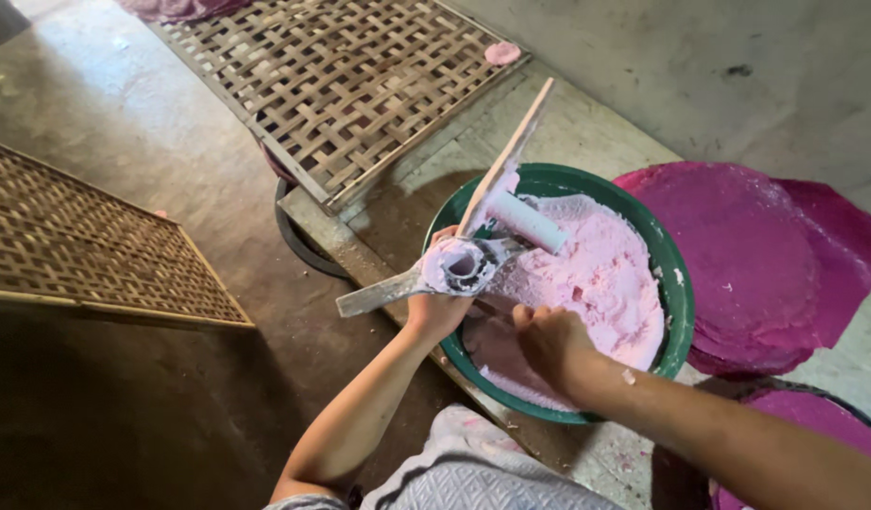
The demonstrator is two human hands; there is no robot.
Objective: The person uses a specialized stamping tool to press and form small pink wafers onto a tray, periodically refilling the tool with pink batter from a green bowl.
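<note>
Two hands work at the round green plastic bowl (674, 312): left hand (435, 307), fingers clamped on the dough-caked metal press (459, 266) over its near rim; right hand (549, 342), fingers curled into pink dough (600, 279).

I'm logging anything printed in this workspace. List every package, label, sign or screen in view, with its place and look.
None in view: no package, label, sign or screen.
What is there is unmarked: a green bowl of pink dough, woven bamboo trays, stacked magenta discs, and a metal press in the left hand.
</note>
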